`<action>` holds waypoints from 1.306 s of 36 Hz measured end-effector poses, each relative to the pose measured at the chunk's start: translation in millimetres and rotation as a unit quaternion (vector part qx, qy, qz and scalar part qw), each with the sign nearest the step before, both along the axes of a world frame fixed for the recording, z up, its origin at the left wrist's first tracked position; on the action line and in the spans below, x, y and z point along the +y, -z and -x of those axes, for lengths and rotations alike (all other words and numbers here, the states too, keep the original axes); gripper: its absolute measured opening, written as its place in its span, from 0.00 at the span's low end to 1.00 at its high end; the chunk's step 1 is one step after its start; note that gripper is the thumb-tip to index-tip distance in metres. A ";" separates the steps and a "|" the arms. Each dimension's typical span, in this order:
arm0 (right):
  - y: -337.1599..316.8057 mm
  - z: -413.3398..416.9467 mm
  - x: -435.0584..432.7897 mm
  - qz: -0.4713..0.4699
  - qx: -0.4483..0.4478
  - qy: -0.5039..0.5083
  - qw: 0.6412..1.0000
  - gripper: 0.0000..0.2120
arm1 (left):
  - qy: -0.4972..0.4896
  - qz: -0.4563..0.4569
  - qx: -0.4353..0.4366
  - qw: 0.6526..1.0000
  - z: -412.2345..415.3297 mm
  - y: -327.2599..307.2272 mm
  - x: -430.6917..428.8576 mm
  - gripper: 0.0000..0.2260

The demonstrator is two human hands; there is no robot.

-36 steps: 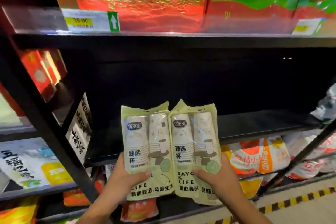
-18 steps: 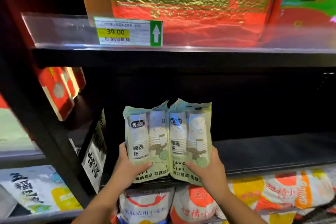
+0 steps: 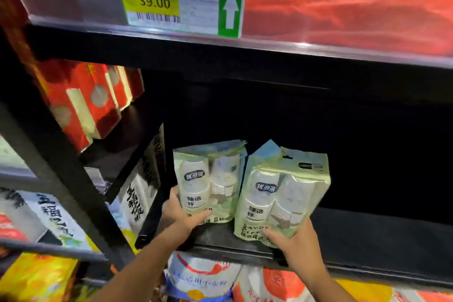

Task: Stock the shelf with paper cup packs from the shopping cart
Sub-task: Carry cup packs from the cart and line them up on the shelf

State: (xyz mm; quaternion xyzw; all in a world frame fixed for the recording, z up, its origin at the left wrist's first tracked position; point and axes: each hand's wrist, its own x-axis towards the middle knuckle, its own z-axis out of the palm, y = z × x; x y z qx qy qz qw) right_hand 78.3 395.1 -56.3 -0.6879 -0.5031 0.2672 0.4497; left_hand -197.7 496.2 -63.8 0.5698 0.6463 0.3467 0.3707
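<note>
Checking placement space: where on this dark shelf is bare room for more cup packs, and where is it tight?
The shelf is bare from the right pack rightward to the picture's edge. Tight at the left end: the left pack, held by the left hand, is close beside the printed side panel. The tier below is full of bags.

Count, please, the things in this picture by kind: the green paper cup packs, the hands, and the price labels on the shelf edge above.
Paper cup packs: 2, the left pack and the right pack
Hands: 2, the left hand and the right hand, each holding one pack
Price labels: 1, the price label reading 39.00
Total: 5
</note>
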 end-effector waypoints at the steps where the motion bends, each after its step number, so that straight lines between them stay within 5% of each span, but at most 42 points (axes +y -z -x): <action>1: 3.2 -4.9 7.8 0.002 -0.002 -0.008 1.000 0.34 | 0.004 -0.015 0.002 1.000 0.1 2.3 7.6 0.39; 5: 13.1 -23.4 36.2 0.005 -0.023 -0.016 1.000 0.31 | 0.019 -0.052 -0.010 0.998 -10.5 1.8 36.9 0.34; 8: 11.0 -29.0 58.9 0.015 -0.032 -0.015 0.999 0.14 | 0.033 -0.087 -0.017 0.996 -18.0 9.9 61.8 0.33; 10: 16.4 -34.9 80.3 0.028 -0.043 -0.003 0.999 0.22 | 0.039 -0.106 -0.055 0.992 -22.1 16.9 78.9 0.31; 12: 27.4 -43.9 99.5 0.048 -0.038 -0.002 0.998 0.16 | 0.041 -0.105 -0.070 0.991 -25.2 21.3 98.8 0.27; 14: 35.4 -46.9 125.9 0.033 -0.017 0.008 0.999 0.34 | 0.045 -0.123 -0.064 0.989 -27.9 22.8 119.3 0.24; 16: 35.5 -48.3 149.8 -0.025 -0.046 0.014 0.999 0.45 | 0.031 -0.137 -0.066 0.988 -27.8 30.3 140.8 0.35; 21: 29.6 -50.5 201.9 -0.074 -0.052 0.038 0.995 0.32 | 0.011 -0.198 -0.068 0.978 -19.3 39.6 187.5 0.43; 24: 28.5 -49.9 221.0 -0.057 -0.052 0.041 0.996 0.30 | 0.019 -0.201 -0.041 0.979 -18.5 37.0 200.4 0.33; 28: 32.8 -54.4 235.4 -0.061 -0.056 0.038 0.996 0.30 | 0.032 -0.186 -0.017 0.982 -22.1 34.4 207.8 0.21; 47: 37.2 -54.8 246.3 -0.047 -0.078 0.079 0.993 0.36 | -0.012 -0.153 -0.063 0.986 -33.3 27.4 204.9 0.33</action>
